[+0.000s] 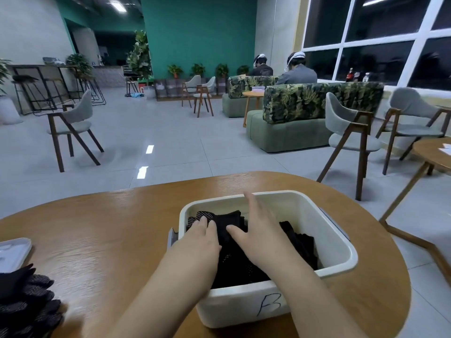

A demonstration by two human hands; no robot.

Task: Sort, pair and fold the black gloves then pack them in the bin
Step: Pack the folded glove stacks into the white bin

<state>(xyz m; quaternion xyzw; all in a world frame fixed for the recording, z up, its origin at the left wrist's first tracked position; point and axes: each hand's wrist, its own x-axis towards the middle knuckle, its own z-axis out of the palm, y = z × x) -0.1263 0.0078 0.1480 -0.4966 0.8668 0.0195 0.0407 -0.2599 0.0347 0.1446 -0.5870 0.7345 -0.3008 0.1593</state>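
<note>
Both forearms [151,289] bare, no sleeves or rings showing.

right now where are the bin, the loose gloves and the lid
bin [266,304] head view, front wall by the letter B
loose gloves [26,301] head view, middle of pile
lid [14,250] head view, top surface

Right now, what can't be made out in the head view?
- Gloves in the bin: count and folds hidden by the left hand and right hand.
- Loose glove pile: cut off by the left frame edge.
- Lid: cut off at the left edge.
- Left fingers: tips buried in fabric.
</note>
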